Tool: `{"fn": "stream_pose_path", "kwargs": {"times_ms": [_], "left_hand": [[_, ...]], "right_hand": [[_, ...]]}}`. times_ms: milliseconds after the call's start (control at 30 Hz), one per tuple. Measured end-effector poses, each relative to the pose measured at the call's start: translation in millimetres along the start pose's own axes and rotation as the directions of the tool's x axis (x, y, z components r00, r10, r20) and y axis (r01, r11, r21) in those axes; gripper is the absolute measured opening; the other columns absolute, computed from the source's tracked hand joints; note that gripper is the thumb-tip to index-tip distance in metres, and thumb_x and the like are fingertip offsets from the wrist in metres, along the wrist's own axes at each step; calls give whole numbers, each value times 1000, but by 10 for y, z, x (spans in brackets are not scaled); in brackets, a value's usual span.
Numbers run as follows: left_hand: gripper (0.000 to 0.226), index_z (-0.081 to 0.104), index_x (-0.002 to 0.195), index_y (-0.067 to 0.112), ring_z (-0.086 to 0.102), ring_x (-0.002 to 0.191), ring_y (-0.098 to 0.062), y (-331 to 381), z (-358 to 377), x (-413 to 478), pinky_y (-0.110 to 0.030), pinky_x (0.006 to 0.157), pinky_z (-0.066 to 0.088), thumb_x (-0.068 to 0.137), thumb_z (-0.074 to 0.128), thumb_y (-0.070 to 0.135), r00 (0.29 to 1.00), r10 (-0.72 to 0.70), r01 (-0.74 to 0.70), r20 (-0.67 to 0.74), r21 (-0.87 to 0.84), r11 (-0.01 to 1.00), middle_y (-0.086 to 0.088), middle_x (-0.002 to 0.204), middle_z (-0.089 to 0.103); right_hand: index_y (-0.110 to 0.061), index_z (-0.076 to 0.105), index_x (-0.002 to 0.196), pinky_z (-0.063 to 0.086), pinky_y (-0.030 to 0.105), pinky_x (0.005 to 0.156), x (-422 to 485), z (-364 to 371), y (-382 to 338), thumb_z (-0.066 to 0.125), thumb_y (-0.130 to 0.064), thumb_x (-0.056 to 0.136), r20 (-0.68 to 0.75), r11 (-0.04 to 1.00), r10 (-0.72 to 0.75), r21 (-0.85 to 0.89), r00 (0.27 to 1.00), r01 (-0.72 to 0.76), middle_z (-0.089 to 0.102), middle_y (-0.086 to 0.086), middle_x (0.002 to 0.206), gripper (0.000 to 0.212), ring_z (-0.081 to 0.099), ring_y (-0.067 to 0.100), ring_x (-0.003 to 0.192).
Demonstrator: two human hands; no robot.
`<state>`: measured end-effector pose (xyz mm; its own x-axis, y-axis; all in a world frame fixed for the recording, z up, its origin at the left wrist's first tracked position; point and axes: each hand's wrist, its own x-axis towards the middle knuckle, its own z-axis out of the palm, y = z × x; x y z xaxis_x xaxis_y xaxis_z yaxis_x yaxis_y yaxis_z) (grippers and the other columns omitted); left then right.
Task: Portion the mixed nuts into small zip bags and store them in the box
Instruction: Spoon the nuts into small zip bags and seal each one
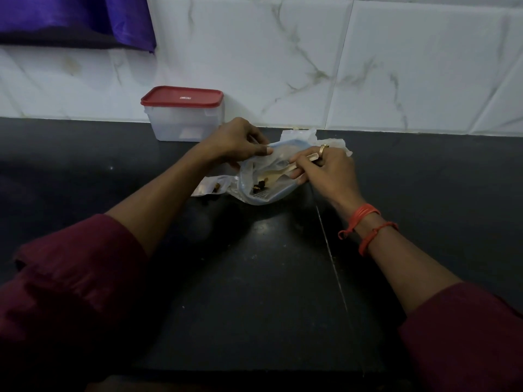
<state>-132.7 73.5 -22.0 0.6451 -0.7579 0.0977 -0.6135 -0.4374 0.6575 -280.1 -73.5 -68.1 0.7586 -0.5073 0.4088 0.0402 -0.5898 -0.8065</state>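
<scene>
On the black counter sits a pale blue bowl (pixel 276 195) with a few dark nuts (pixel 259 188) in it. My left hand (pixel 236 142) pinches the mouth of a small clear zip bag (pixel 256 162) held over the bowl. My right hand (pixel 325 168) grips a wooden spoon (pixel 276 175) whose tip points into the bag's opening. A filled zip bag (pixel 210 188) with nuts lies flat just left of the bowl. The translucent storage box (pixel 184 123) with a red lid (pixel 182 96) stands closed at the back left, against the wall.
More clear plastic bags (pixel 334 141) lie behind the bowl by the wall. A white marble-tiled wall (pixel 368 66) borders the counter's far edge. Purple cloth (pixel 70 18) hangs at the upper left. A thin seam (pixel 331 244) runs down the counter.
</scene>
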Motion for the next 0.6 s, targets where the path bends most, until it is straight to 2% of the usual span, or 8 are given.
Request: {"fn": "stream_pose_path", "kwargs": {"times_ms": [100,167,200,267,333,433,500,600], "left_hand": [[29,69,116,13,67,88,-18,-2,6,5,-29,59,59,92,69,28,1000,-1,1,-2,-4,1000,-3,105,67],[28,69,115,13,68,89,-19,-9,7,5,-27,58,58,92,68,27,1000,-1,1,-2,-16,1000,-2,103,67],[27,69,115,13,68,89,-19,-16,6,7,-28,60,59,92,68,27,1000,-4,4,-2,-25,1000,-2,103,67],[27,70,114,13,69,88,-20,-22,8,9,-30,61,60,91,69,28,1000,-7,6,-11,-37,999,-2,103,68],[27,70,114,12,69,86,-19,-16,10,9,-27,58,58,91,69,28,1000,1,-2,-16,-46,999,-3,102,68],[26,69,114,13,68,85,-17,-6,7,0,-19,53,55,91,69,26,1000,9,-9,-10,-66,998,-1,100,68],[26,68,114,13,68,86,-17,-4,2,-11,-17,52,54,91,69,24,1000,5,-6,-9,-80,997,-1,100,68],[27,68,115,13,69,89,-18,-6,7,-12,-19,55,55,91,69,23,1000,21,-22,-14,-76,997,-4,104,69]], "right_hand": [[-23,79,81,57,32,78,7,22,29,64,-20,90,66,1000,17,-17,998,-16,75,-5,69,18,71,5,73],[-34,75,65,56,36,88,10,14,28,64,-21,89,113,999,21,-34,993,-18,77,-5,75,29,72,11,88],[-39,72,57,56,35,90,10,5,20,64,-20,89,140,999,14,-39,990,-9,77,-5,78,38,72,11,91],[-39,70,52,55,23,86,14,-22,2,64,-15,90,187,999,-3,-37,982,10,77,-4,77,46,72,9,89],[-35,71,60,52,14,76,22,-44,-7,62,-10,91,213,999,-21,-32,977,29,75,-8,73,41,72,9,83],[-29,75,74,46,8,69,50,-69,-3,62,-9,91,236,998,-31,-45,971,43,69,-18,62,29,66,-2,70],[-32,76,76,46,9,72,54,-100,-17,62,-11,91,252,996,-43,-68,967,62,69,-18,62,30,63,-5,68],[-35,77,79,52,23,87,83,-140,18,63,-12,91,306,994,-24,-98,952,56,75,-11,77,29,66,0,78]]}}
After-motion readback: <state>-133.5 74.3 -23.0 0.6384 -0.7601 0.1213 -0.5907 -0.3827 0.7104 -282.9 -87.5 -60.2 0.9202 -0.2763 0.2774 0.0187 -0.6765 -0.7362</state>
